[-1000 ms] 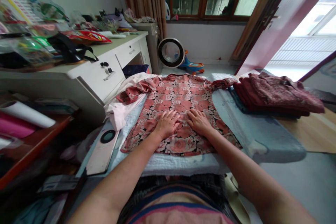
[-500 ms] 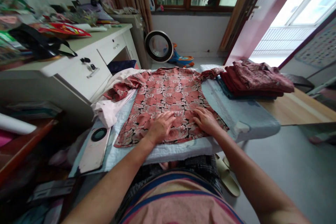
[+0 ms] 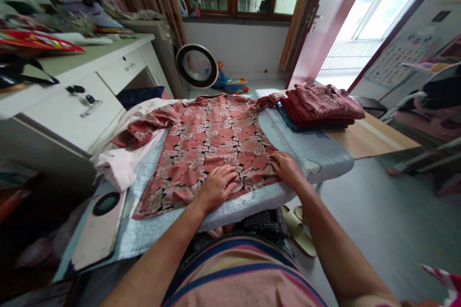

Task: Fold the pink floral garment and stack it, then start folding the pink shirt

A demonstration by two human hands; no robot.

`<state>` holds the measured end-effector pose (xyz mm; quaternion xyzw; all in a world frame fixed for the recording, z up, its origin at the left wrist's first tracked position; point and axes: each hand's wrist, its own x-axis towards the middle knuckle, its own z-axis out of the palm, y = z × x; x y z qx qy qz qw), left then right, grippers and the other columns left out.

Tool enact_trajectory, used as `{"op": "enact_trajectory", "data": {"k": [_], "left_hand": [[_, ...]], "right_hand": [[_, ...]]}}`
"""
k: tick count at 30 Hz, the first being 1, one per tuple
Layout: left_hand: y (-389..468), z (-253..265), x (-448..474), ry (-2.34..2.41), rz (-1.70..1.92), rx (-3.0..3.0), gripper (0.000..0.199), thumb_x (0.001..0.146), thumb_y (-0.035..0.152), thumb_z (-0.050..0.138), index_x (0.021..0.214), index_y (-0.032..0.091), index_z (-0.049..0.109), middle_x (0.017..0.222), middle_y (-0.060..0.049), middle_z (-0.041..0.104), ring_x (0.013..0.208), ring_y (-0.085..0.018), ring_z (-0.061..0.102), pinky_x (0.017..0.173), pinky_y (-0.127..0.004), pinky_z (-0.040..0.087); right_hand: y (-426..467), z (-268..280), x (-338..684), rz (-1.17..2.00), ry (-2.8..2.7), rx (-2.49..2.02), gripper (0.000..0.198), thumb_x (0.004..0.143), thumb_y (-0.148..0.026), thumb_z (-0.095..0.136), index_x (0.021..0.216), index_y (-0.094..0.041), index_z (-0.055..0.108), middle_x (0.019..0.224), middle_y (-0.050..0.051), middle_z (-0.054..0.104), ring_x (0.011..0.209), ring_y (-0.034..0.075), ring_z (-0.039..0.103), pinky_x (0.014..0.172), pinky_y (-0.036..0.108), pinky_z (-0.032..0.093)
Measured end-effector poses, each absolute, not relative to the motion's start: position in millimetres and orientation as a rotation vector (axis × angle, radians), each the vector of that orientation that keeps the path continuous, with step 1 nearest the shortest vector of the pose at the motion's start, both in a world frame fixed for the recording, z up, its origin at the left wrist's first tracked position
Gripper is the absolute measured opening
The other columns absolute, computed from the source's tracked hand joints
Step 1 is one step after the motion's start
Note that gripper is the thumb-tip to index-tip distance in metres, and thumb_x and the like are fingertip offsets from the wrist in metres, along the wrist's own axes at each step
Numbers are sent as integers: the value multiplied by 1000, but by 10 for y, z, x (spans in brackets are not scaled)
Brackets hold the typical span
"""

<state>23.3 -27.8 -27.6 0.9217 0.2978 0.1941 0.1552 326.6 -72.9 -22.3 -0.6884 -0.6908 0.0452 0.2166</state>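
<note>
A red and beige floral shirt lies spread out, its hem toward me and its sleeves out to both sides. My left hand rests palm down on the lower middle of the shirt, fingers stretched out. At the shirt's right edge, near the bottom corner, my right hand lies with its fingers extended over the fabric; its fingertips are partly hidden. Beneath the shirt is a padded board with a light blue cover.
A stack of folded dark red clothes sits at the far right. White cloth hangs under the left sleeve, near a phone. A cluttered white desk borders the left; slippers lie on the floor.
The view has turned to the right. My right hand has slid outward to the shirt's right edge. My left hand still lies flat on the lower part of the shirt.
</note>
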Motion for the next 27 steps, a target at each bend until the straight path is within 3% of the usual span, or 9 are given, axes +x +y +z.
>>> {"op": "enact_trajectory", "data": {"k": [5,15,20,27], "left_hand": [[-293,-262,253,849,548,2646,28,95,29,55,121,22,65,137,-7,61,134,-23,49,115,-46,37],[-294,-270,246,858,578,2649,28,96,30,54,120,22,65,136,-8,62,131,-24,51,113,-48,39],[-303,-260,253,862,583,2649,28,95,29,54,120,23,66,135,-8,63,131,-24,51,113,-48,40],[-294,-284,248,869,549,2658,31,96,32,54,124,23,64,137,-8,61,133,-24,50,114,-48,39]], "right_hand": [[-876,-84,3381,95,-1740,-2145,20,90,-18,52,98,-19,71,103,8,70,100,20,61,93,28,42],[-890,5,3262,188,-1575,-2502,18,89,-29,54,97,-20,68,100,11,72,90,24,65,71,29,41],[-846,-13,3321,182,-1595,-2401,14,85,-21,55,90,-21,68,91,7,72,85,21,63,70,27,40],[-857,-99,3447,59,-1543,-2288,23,81,-14,54,99,-20,65,87,5,69,79,18,60,71,25,41]]}}
